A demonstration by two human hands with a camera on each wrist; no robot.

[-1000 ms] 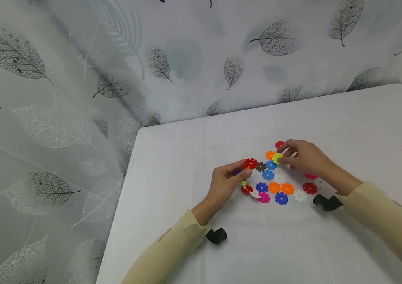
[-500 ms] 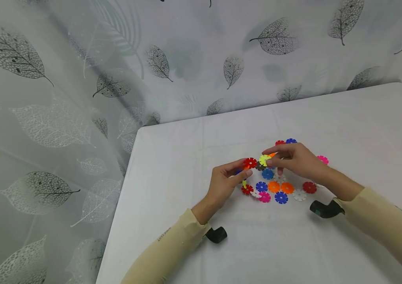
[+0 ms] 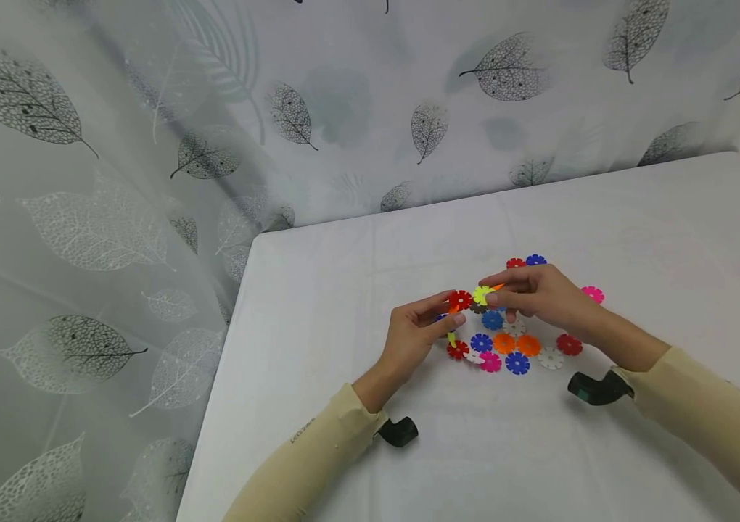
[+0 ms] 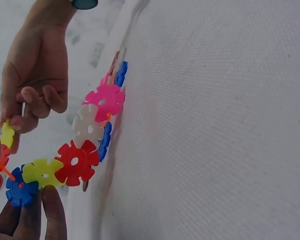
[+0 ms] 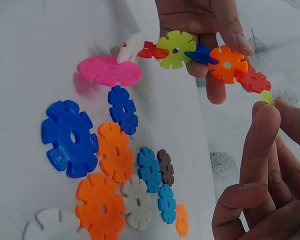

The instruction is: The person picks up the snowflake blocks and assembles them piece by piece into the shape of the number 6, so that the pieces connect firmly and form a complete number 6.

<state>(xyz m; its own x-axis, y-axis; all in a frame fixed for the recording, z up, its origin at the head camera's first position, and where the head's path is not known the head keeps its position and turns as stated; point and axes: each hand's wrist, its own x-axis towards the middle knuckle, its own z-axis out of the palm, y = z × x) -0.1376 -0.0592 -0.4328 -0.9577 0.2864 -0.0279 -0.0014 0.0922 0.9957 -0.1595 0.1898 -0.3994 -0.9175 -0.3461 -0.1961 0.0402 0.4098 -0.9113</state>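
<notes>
Right of centre in the head view, a person's left hand (image 3: 412, 332) pinches a chain of coloured slotted discs (image 5: 177, 50) near its red end disc (image 3: 460, 300). The right hand (image 3: 536, 296), its thumb and fingers nearly together, pinches a single yellow disc (image 3: 482, 296) by its right edge. That yellow disc lies immediately right of the red one, edge to edge; whether their slots have engaged cannot be told. In the right wrist view, the chain's long axis runs from left of upper centre, sloping down to the right hand's fingertips. Loose discs (image 3: 517, 364) lie on the white bench (image 3: 344, 304), below and right of the hands in the head view. Dark print on the left sleeve (image 3: 318, 464), lower centre, is too small to read; no brand or label is legible.
</notes>
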